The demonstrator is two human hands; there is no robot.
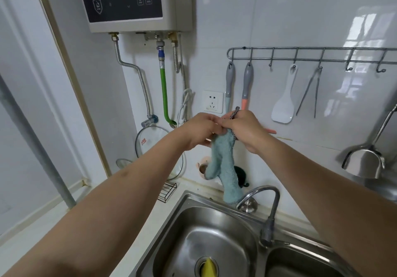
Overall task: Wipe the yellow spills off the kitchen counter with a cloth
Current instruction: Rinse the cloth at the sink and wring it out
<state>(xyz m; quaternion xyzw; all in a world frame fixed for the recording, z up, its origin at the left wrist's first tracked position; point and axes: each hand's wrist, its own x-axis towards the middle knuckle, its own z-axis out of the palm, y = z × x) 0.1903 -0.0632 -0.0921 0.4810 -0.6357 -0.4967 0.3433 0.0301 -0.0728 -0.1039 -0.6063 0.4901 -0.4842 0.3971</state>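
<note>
A light teal cloth (225, 165) hangs down in front of the tiled wall, above the back rim of the sink. Both my hands are raised at its top end. My left hand (199, 129) pinches the upper edge of the cloth. My right hand (247, 130) grips the cloth's corner, where a dark braided hanging loop (234, 112) sticks up between my fingers. The cloth's lower end dangles close to the tap base. The white counter (120, 218) runs along the left of the sink; no yellow spill shows on it in this view.
A steel double sink (214, 223) with a curved tap (268, 203) lies below; something yellow (208, 268) sits in the left basin's drain. A hook rail (311, 58) carries spatulas, tongs and a ladle. A water heater (133, 3), hoses, glass lids and a socket (212, 102) line the wall.
</note>
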